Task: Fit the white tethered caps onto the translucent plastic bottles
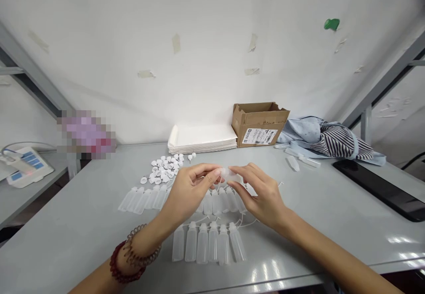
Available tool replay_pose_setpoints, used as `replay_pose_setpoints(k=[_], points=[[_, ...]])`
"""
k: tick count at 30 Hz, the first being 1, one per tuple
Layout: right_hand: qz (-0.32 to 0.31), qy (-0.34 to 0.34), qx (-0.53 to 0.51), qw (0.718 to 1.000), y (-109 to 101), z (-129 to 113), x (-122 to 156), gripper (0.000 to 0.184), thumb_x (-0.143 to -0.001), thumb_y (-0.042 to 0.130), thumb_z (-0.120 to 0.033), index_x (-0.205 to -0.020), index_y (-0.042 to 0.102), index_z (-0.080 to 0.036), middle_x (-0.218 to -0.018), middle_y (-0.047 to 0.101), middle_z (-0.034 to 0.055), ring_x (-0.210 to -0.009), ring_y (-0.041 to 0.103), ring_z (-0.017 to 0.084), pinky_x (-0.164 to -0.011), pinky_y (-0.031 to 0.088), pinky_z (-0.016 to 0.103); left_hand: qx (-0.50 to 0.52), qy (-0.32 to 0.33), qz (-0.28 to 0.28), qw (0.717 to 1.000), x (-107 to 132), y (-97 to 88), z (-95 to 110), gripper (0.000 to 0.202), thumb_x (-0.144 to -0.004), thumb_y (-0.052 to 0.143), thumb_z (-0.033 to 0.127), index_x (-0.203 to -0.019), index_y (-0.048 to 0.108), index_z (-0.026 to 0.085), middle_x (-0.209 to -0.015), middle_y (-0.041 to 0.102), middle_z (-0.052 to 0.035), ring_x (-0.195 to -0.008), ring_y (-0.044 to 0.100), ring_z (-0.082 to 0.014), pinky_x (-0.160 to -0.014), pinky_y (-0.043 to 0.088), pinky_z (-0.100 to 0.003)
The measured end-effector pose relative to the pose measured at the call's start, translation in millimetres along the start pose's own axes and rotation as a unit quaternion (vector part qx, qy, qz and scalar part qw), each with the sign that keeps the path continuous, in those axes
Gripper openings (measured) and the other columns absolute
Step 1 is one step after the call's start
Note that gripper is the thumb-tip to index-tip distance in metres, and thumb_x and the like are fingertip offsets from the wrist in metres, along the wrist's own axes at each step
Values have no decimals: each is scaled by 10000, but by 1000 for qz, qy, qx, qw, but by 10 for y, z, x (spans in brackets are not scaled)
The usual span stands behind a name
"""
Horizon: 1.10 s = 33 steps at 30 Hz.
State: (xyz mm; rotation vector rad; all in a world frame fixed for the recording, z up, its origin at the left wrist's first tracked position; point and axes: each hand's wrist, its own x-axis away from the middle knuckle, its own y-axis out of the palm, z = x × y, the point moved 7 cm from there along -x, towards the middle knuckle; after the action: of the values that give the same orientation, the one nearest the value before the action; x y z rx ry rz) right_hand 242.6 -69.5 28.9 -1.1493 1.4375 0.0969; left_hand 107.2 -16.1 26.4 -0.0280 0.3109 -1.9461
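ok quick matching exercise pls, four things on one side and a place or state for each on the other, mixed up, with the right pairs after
Column one
1. white caps
2. cardboard box
3. front row of bottles
4. left hand

Column two
A. brown and open at the top
B. has a dark red band on its wrist
C. lying near the table's front edge
D. in a loose cluster

Pairs: 1-D, 2-A, 3-C, 4-B

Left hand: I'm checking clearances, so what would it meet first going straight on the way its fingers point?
Past the translucent piece at its fingertips, the left hand would probably meet the right hand first, though depth is hard to judge.
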Motion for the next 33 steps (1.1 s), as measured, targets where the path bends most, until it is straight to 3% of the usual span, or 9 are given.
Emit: replay_pose_setpoints(k=[4, 6, 9, 11, 14, 18, 21, 25, 33], points=[[-51, 77, -113, 989, 32, 42, 1, 494, -889, 537, -219, -1369, 419, -221, -804, 665, 15, -611, 543, 125, -630, 507, 277, -2, -17, -24, 1000, -18, 3, -5, 204, -825, 606, 353, -767, 713, 189, -680, 662, -11, -658, 593, -154, -629, 487, -256], [-91, 149, -201, 964, 69, 97, 11, 454, -890, 533, -261, -1339, 477, -218, -791, 668, 6, -663, 576, 128, -672, 509, 284, -24, -2, -27, 999, -5, -4, 17, 264, -846, 576, 377, -705, 706, 196, -674, 662, -12, -675, 592, -167, -642, 475, -269], [-129, 271, -361, 883, 134, 182, 73, 380, -874, 555, -321, -1237, 587, -214, -828, 699, 32, -762, 610, 160, -675, 498, 301, -85, 50, -24, 995, 51, -13, 97, 312, -889, 509, 392, -743, 717, 212, -751, 683, -24, -772, 605, -200, -724, 467, -308], [-132, 330, -465, 811, 164, 193, 136, 392, -843, 595, -359, -1207, 609, -213, -827, 705, 47, -737, 605, 166, -652, 486, 305, -146, 126, -16, 981, 119, 12, 200, 233, -864, 559, 396, -951, 700, 232, -938, 686, -43, -919, 588, -234, -824, 455, -350], [-123, 396, -556, 720, 190, 160, 281, 394, -788, 654, -382, -1142, 642, -209, -787, 689, 51, -664, 578, 154, -633, 475, 300, -240, 253, -30, 937, 264, 173, 330, 521, -763, 695, 408, -1229, 532, 240, -1166, 593, -88, -1094, 492, -280, -928, 419, -419], [-131, 441, -599, 655, 182, 69, 523, 308, -775, 664, -378, -1023, 672, -196, -763, 673, 50, -633, 575, 137, -626, 472, 281, -287, 341, -76, 892, 411, 448, 361, 463, -778, 679, 265, -1189, 491, 165, -1093, 584, -111, -1048, 480, -266, -912, 416, -412], [-142, 432, -586, 671, 108, 85, 675, 335, -764, 691, -353, -1057, 640, -197, -787, 672, 50, -691, 608, 151, -661, 493, 293, -287, 342, -103, 889, 455, 580, 312, 454, -744, 681, 207, -1152, 488, 151, -1020, 595, -89, -973, 487, -248, -857, 429, -390], [-93, 441, -522, 724, -61, 291, 837, 579, -643, 802, -237, -1167, 556, -258, -867, 657, 27, -648, 599, 120, -496, 471, 205, -300, 288, -150, 897, 496, 713, 125, 498, -709, 729, 267, -1129, 488, 150, -1044, 582, -87, -961, 471, -255, -824, 438, -402], [-107, 458, -317, 824, -209, 419, 1004, 156, -754, 689, -318, -825, 676, -180, -632, 630, 3, -534, 570, 119, -455, 472, 228, -369, 155, -207, 892, 571, 872, -181, 487, -652, 785, 339, -1037, 568, 135, -1037, 559, -97, -985, 440, -293, -850, 420, -473]])
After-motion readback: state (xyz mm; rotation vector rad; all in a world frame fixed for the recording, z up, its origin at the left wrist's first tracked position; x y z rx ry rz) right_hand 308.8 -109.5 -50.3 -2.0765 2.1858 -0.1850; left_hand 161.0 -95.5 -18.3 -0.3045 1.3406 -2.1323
